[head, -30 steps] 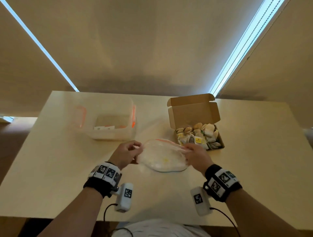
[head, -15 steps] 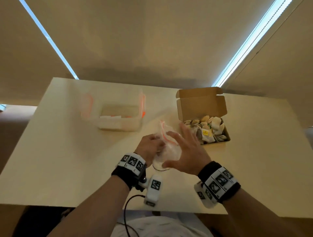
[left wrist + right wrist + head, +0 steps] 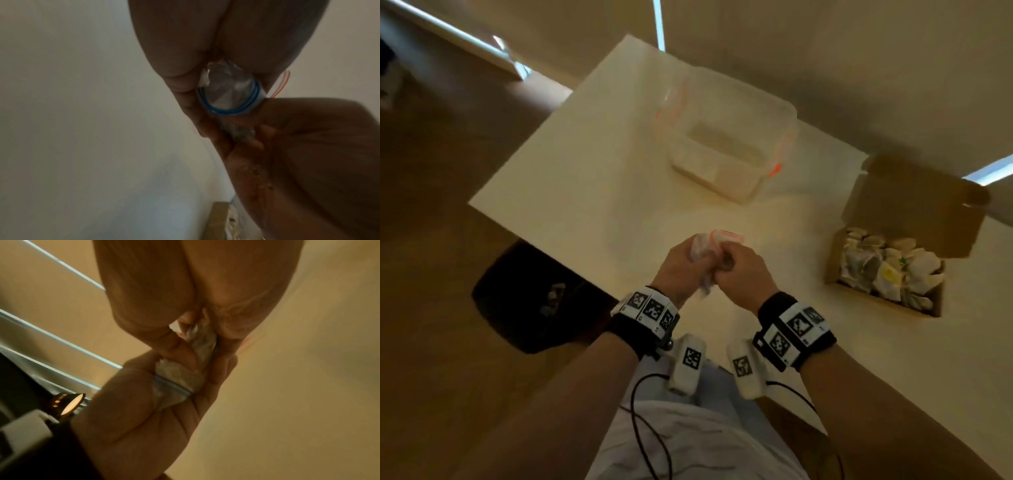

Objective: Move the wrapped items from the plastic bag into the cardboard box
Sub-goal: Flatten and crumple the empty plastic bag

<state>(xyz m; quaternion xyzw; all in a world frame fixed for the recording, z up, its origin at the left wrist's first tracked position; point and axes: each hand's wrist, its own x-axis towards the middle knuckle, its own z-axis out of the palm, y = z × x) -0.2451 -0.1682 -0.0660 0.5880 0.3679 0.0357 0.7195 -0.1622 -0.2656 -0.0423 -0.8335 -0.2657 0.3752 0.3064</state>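
Observation:
The clear plastic bag (image 3: pixel 705 248) with its red and blue zip strips is crumpled into a small wad between both fists, above the near edge of the table. My left hand (image 3: pixel 681 265) grips one side of the bag (image 3: pixel 228 92), and my right hand (image 3: pixel 739 269) grips the other side (image 3: pixel 197 356). I see no wrapped item inside the bag. The open cardboard box (image 3: pixel 887 270) stands at the right, its lid up, filled with several wrapped items (image 3: pixel 890 270).
A clear plastic tub (image 3: pixel 729 144) with orange clips sits at the back of the pale table (image 3: pixel 592 192). A black bin (image 3: pixel 530 294) stands on the floor, left of the near table corner. A cable hangs from the wrist devices.
The bag lay flat on the table a second ago; both hands have lifted it and squeezed it into a wad. The head view has swung left and tilted.

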